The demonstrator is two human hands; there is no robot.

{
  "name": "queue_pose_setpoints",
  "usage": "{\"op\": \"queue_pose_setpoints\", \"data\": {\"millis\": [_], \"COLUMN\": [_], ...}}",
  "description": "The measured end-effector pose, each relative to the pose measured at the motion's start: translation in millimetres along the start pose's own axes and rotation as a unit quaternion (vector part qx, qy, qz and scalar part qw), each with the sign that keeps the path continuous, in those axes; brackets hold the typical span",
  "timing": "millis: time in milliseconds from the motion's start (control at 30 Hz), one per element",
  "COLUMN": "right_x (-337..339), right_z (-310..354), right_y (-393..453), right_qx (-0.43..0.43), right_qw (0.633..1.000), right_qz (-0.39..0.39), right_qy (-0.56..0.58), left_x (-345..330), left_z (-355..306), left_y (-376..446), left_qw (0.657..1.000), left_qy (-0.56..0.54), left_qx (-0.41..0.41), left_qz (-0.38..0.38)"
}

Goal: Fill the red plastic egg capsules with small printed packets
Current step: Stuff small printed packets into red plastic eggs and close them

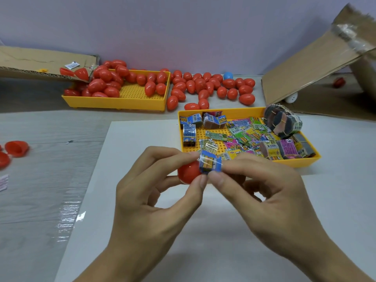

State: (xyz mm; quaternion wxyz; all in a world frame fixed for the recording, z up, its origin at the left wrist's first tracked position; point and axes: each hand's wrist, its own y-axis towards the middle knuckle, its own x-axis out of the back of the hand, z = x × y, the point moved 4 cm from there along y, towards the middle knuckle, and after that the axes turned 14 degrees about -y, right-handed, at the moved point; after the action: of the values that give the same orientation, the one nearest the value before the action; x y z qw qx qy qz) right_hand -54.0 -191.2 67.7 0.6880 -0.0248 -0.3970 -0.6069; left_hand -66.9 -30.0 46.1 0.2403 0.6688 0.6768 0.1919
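Both hands meet over the white board [183,231] in front of me. My left hand [148,192] and my right hand [270,196] pinch a small blue printed packet [209,162] between thumbs and forefingers. A red egg capsule half [188,172] sits behind the packet, held in my left hand's fingers. A yellow tray [301,161] just beyond my hands holds several loose and bundled printed packets [244,135]. Further back, several closed red eggs [203,86] lie in and beside a second yellow tray [114,101].
Open red capsule halves [16,148] lie at the left edge on the grey table. Flat cardboard [40,64] lies at the back left, and a tilted cardboard box flap [317,64] stands at the back right. One blue egg [227,75] sits among the red ones.
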Motion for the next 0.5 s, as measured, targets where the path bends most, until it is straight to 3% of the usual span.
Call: {"op": "queue_pose_setpoints", "data": {"millis": [133, 300, 500], "right_x": [5, 2, 2], "right_z": [-6, -10, -13], "right_y": [0, 2, 2], "right_qx": [-0.030, -0.052, -0.087], "right_qw": [0.998, 0.998, 0.990], "right_qz": [-0.036, 0.007, 0.034], "right_qy": [0.033, 0.021, 0.102], "left_x": [-1, -1, -1], "left_z": [-1, 0, 0], "left_y": [0, 1, 0], "left_qw": [1.000, 1.000, 1.000], "left_qy": [-0.009, -0.019, -0.015], "left_qx": [0.002, 0.013, 0.022], "left_qz": [0.000, -0.004, -0.003]}}
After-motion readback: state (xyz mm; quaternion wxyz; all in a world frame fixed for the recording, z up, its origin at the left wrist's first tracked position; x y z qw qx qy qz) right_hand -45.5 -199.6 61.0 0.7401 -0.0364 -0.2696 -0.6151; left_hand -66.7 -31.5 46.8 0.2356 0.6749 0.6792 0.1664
